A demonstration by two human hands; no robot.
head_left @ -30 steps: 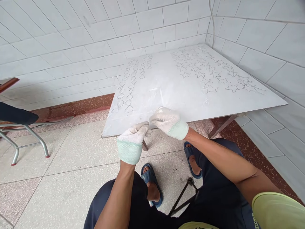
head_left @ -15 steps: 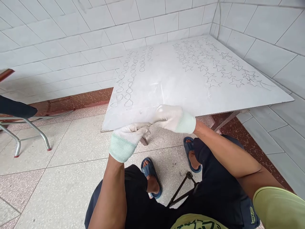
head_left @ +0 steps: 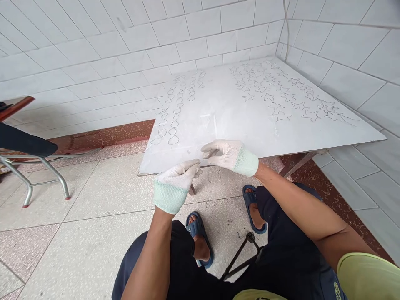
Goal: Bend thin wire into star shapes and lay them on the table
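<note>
Both hands wear white knitted gloves with pale green cuffs and meet just over the near edge of a white board. My left hand [head_left: 179, 177] is closed, its thumb and fingertips pinching a thin wire [head_left: 203, 158]. My right hand [head_left: 226, 154] curls from the other side, fingertips around the same wire, with a small gap between thumb and fingers. Below them a thin round loop [head_left: 214, 177] shows against the floor; whether it joins the wire is unclear. On the board [head_left: 231, 125] lie rows of thin figure-eight shapes [head_left: 173, 136] and many star shapes [head_left: 283, 116].
Tiled walls border the board at the back and right. A metal-legged stool [head_left: 46, 171] stands at the left, near a red-brown tabletop edge [head_left: 18, 106]. Below are my sandalled feet [head_left: 200, 237] and a dark folding frame [head_left: 242, 254].
My right hand's fingers have parted somewhat and moved slightly off my left fingertips, showing more wire. My left hand has shifted a little right and tilted upward. The whole view has shifted slightly.
</note>
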